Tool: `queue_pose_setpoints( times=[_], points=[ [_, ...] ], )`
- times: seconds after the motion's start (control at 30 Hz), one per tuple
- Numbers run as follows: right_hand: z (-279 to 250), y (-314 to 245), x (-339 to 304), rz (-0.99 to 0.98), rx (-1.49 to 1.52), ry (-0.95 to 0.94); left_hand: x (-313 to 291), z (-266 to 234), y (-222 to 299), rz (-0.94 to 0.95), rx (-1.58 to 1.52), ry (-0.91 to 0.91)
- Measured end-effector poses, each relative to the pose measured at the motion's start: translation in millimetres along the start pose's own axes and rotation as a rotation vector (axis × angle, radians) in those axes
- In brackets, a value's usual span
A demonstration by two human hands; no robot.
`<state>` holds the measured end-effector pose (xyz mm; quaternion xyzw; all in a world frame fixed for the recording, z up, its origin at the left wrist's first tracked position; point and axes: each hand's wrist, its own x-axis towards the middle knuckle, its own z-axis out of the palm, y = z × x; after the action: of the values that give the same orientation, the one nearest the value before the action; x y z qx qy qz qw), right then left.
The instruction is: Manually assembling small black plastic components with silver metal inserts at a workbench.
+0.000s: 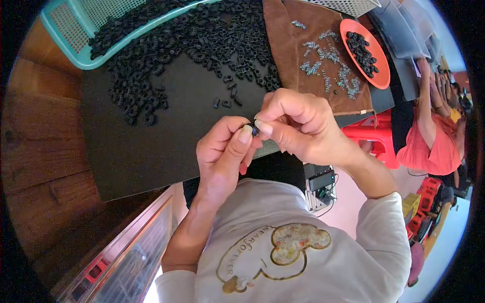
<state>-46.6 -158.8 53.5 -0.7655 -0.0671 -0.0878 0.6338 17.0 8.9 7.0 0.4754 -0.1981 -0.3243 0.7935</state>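
Observation:
Close above the table's front edge, my two hands meet fingertip to fingertip around a small black plastic part (254, 130). My left hand (222, 146) pinches it between thumb and fingers. My right hand (303, 123) is closed too, its thumb and forefinger at the part's upper side; anything tiny between them is hidden. A large heap of similar black plastic parts (202, 40) covers the back of the dark table, a few lying loose nearer my hands. Small metal springs (328, 55) are scattered on a brown cloth (285, 45) to the right.
A teal basket (83, 59) lies at the back left among the black parts. An orange plate (382, 74) holding more black parts rests at the right. Beyond are a red stool (384, 144) and a co-worker in a coral shirt (429, 151). A wooden wall (45, 131) borders the left.

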Motion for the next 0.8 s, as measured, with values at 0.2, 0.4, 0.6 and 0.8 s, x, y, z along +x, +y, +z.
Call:
queue_pose_setpoints(
  times=[0.2,0.4,0.6,0.8],
  points=[
    [7,3,-2,-0.063,-0.107,0.024,-2,1,1,0.055,-0.008,0.014],
    [4,-10,1,0.142,0.120,0.035,-2,2,-3,0.075,0.055,0.030],
    [-3,-15,12,0.102,-0.114,-0.024,2,4,-4,0.087,0.012,0.075],
    [-9,-9,14,-0.188,-0.391,-0.083,1,1,2,-0.016,-0.005,-0.002]
  ],
)
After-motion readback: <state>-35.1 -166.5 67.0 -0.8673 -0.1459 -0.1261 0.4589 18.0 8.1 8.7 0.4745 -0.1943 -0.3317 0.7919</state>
